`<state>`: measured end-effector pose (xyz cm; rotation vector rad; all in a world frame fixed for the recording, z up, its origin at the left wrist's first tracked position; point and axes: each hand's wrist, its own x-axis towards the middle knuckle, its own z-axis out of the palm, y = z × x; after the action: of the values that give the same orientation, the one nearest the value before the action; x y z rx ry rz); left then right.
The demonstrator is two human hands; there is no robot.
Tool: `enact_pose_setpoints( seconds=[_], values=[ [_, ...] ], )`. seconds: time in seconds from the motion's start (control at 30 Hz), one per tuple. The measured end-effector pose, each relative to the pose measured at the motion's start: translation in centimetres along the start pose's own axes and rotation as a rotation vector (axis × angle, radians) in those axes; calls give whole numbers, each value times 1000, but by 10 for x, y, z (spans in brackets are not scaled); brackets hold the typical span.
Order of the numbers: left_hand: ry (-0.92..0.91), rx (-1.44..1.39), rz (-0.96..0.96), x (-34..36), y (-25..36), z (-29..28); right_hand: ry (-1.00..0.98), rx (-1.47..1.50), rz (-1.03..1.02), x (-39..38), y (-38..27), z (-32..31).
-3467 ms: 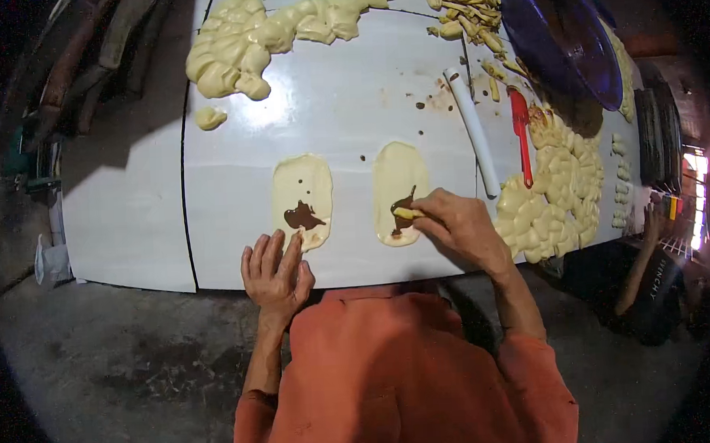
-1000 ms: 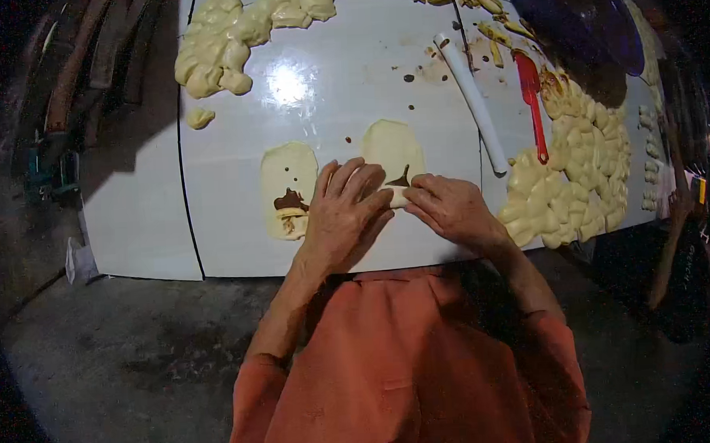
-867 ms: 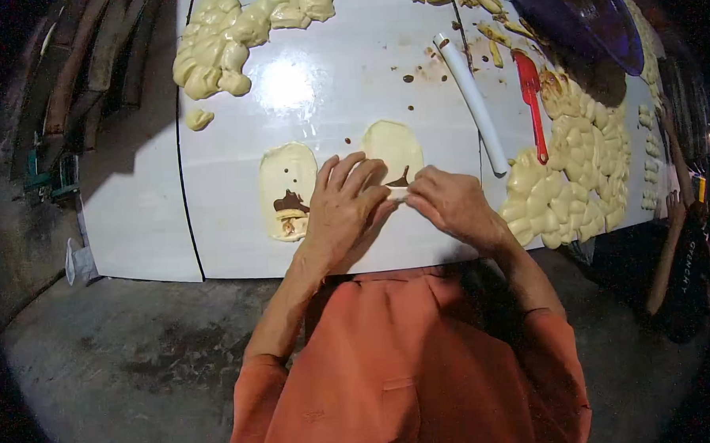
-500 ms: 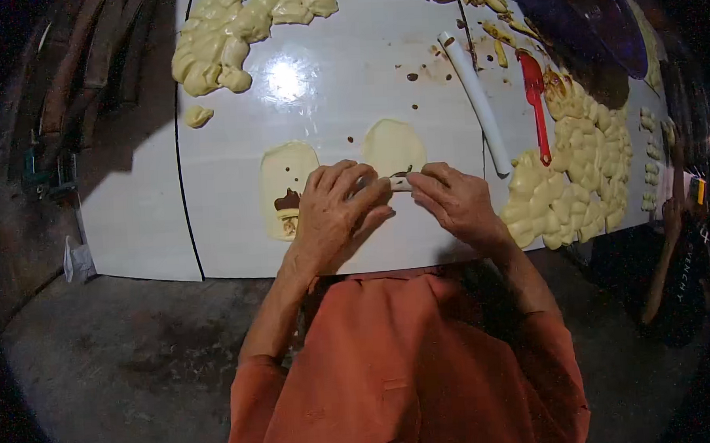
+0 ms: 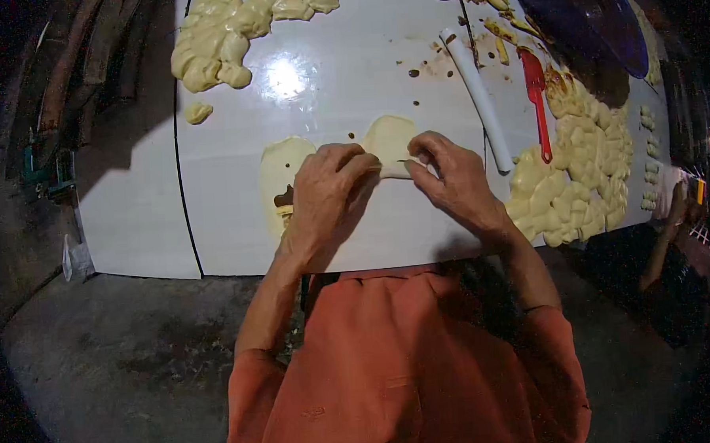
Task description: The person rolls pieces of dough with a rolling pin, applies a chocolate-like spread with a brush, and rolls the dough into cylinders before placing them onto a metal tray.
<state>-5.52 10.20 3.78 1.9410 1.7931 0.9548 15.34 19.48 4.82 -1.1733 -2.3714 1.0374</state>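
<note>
A thin oval dough sheet point(image 5: 390, 136) lies on the white tabletop in front of me, its near end folded up into a small roll. My left hand point(image 5: 330, 192) pinches the left end of that roll, fingers curled. At the roll's right end, my right hand point(image 5: 458, 184) grips the dough between thumb and fingers. Dark filling shows a little at the fold. Beside my left hand, and partly covered by it, lies a second flat dough sheet point(image 5: 279, 163) with a brown smear of filling point(image 5: 283, 197) and a pale yellow piece on it.
Dough lumps point(image 5: 219, 45) are massed at the far left, with a single small dough piece point(image 5: 198, 113) nearby. To the right are a white rolling tube point(image 5: 476, 101), a red spatula point(image 5: 536, 95), many flattened dough pieces point(image 5: 575, 172) and a dark purple basin point(image 5: 592, 17). Another person's arm point(image 5: 663, 244) shows at far right.
The near end of the dough sheet has been rolled slightly farther away from me. Both hands have moved a little farther from me with it, and the other person's arm has shifted.
</note>
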Motion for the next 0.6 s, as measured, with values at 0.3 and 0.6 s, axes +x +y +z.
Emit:
enact_pose_setpoints(
  seconds=[0.3,0.6],
  values=[
    [-94,115,68,2,5,4,36,-330,-394,-13,26,0],
    [53,110,58,0,-12,8,222,-174,-86,-2,26,8]
  ],
)
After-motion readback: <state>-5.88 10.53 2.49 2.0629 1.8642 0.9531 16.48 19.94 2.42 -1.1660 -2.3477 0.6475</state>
